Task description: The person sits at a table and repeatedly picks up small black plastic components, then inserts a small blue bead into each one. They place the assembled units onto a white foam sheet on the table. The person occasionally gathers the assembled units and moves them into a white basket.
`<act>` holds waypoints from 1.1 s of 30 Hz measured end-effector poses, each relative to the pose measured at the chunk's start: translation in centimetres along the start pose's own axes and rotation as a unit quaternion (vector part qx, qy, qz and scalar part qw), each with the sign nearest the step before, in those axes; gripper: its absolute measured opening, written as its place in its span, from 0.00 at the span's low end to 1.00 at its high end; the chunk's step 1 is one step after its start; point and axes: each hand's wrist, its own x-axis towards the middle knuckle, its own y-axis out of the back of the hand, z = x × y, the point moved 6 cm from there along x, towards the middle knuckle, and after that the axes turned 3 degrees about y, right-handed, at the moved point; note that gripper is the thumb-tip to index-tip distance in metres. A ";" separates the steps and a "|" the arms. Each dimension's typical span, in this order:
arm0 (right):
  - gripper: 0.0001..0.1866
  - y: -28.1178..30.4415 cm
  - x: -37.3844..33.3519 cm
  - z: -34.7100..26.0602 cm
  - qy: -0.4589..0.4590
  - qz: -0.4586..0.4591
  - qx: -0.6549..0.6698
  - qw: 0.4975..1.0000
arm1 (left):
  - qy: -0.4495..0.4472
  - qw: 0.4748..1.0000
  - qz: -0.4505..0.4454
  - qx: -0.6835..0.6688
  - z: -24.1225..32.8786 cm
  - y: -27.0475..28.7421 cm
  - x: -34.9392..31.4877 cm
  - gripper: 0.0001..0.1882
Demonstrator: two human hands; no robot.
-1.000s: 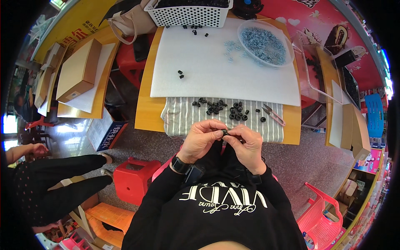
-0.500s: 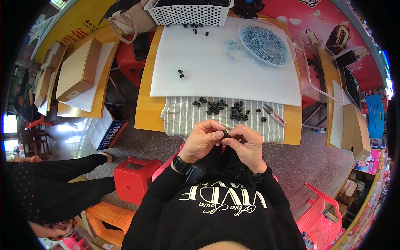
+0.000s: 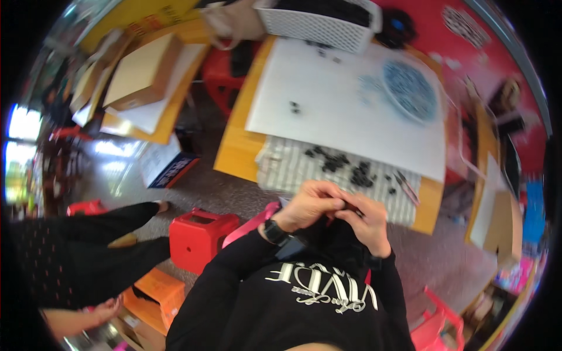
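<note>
My left hand (image 3: 312, 206) and my right hand (image 3: 367, 221) meet just off the table's near edge, thumbs and fingertips pinched together. Between them is a small black part (image 3: 349, 206), mostly covered by the fingers and blurred. Beyond the hands, a grey-and-white striped cloth (image 3: 281, 169) carries a heap of small black pieces (image 3: 331, 160). Rounder black pieces (image 3: 363, 175) lie beside it, to the right. Small snips (image 3: 406, 187) with pinkish handles rest near the cloth's right side.
A white foam sheet (image 3: 328, 88) covers much of the wooden table, bearing a bowl of bluish bits (image 3: 410, 96) and a white perforated basket (image 3: 313, 28). A red stool (image 3: 201, 245) stands to my left. Further left is another person in black trousers (image 3: 99, 257).
The view has swung, so table and hands appear shifted right and tilted, with more blur. My hands stay pinched together; the black part between them is now more hidden.
</note>
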 end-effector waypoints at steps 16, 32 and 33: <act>0.18 0.0 -0.6 2.4 -0.019 0.008 0.041 0.999 | -0.034 0.999 -0.009 0.018 -0.7 0.4 0.7 0.03; 0.13 0.5 0.2 0.7 0.126 0.024 -0.325 0.937 | -0.318 0.772 0.037 0.550 3.2 -4.1 0.9 0.23; 0.13 0.4 0.2 0.7 0.125 0.026 -0.325 0.937 | -0.326 0.766 0.034 0.553 3.2 -4.2 1.0 0.23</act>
